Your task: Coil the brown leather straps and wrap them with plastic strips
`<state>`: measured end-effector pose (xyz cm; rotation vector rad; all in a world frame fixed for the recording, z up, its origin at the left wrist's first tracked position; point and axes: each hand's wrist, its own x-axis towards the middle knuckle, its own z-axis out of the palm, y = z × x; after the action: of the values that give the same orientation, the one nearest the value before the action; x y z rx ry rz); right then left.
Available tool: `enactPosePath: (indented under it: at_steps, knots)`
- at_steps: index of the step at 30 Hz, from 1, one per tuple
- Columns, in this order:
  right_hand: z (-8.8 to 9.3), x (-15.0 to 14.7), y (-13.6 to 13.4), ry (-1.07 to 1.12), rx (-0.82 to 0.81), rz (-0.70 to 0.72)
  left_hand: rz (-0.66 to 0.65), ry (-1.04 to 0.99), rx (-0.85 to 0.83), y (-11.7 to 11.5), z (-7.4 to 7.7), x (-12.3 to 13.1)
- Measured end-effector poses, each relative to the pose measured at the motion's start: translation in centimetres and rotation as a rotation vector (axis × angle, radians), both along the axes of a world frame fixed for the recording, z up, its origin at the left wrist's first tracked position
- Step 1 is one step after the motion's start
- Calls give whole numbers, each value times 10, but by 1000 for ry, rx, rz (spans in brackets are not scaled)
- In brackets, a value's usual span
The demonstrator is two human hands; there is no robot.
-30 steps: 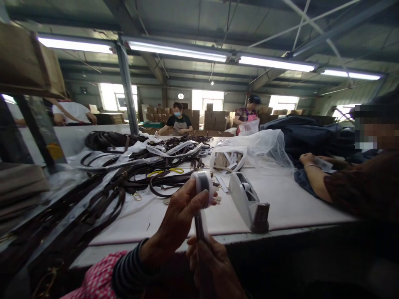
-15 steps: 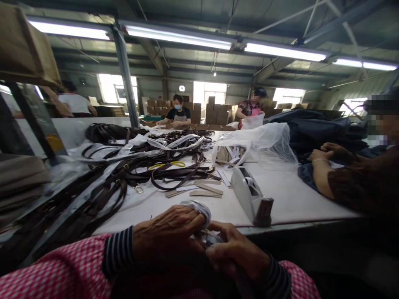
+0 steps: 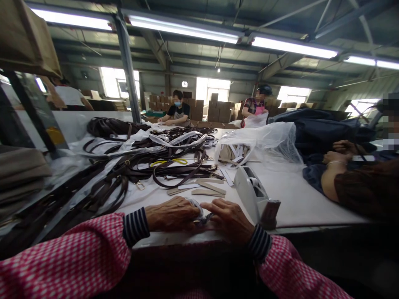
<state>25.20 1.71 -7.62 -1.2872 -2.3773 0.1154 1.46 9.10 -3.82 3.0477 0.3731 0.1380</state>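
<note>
At the tabletop's (image 3: 299, 203) near edge, the left hand (image 3: 174, 214) clamps a plastic-wrapped bundle (image 3: 197, 210); the right hand (image 3: 232, 218) touches it, grip unclear.

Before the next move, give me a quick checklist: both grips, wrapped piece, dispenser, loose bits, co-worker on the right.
1. Left grip closed on the wrapped piece: ok.
2. Right grip secure: cannot tell; fingers are at the piece, their hold is partly hidden.
3. Tape dispenser upright on the table: ok, right of the right grip.
4. Area beyond the grips free of loose bits: not ok, beige strips lie there.
5. Dark straps untangled: not ok, heaped at left.
6. Co-worker's hands clear: ok, at the dark blue fabric.
</note>
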Motion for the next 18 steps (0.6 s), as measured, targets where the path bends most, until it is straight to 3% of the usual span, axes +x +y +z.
enactPosePath:
  at_steps: [6, 9, 14, 18]
  knots:
    - [0, 1, 5, -166, -14, 112, -34, 80, -14, 2, 9, 5]
    - [3, 0, 8, -213, -24, 123, -38, 2, -34, 2, 0, 0]
    - [4, -5, 9, -243, -8, 107, -14, -146, 70, -4, -22, -6]
    - [9, -3, 10, -286, 4, 91, 100, -234, -12, -11, -23, -11]
